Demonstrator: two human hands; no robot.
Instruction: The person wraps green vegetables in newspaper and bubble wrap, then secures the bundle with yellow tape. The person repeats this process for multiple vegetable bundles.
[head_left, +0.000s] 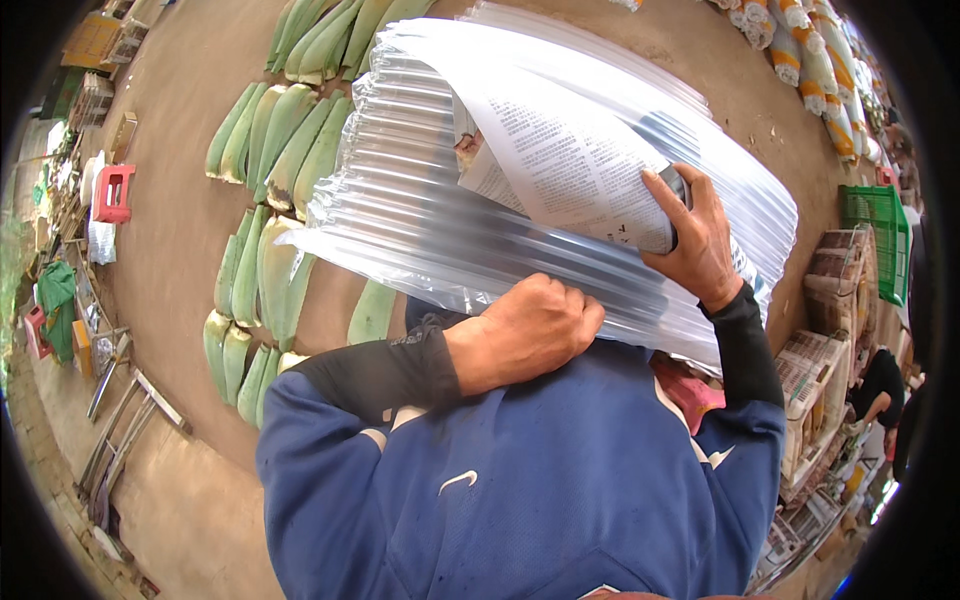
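My left hand (529, 330) is curled into a fist at the near edge of clear ribbed plastic sheeting (405, 217), close to my body; whether its fingers hold the plastic is hidden. On top of the plastic lies a curved sheet of printed newspaper (555, 142). My right hand (694, 232) grips the newspaper's right end, thumb and fingers spread around it, with a dark object partly showing between them. Under the paper's left part a reddish-brown and pale thing (469, 148) peeks out, too covered to name.
Thick green cut leaves (285, 135) lie in rows on the floor to the left. A red plastic stool (112, 193) and a metal frame (139, 420) stand farther left. At right are a green crate (877, 240), newspaper-lined crates (814, 382), wrapped bundles (817, 67) and a person (877, 386).
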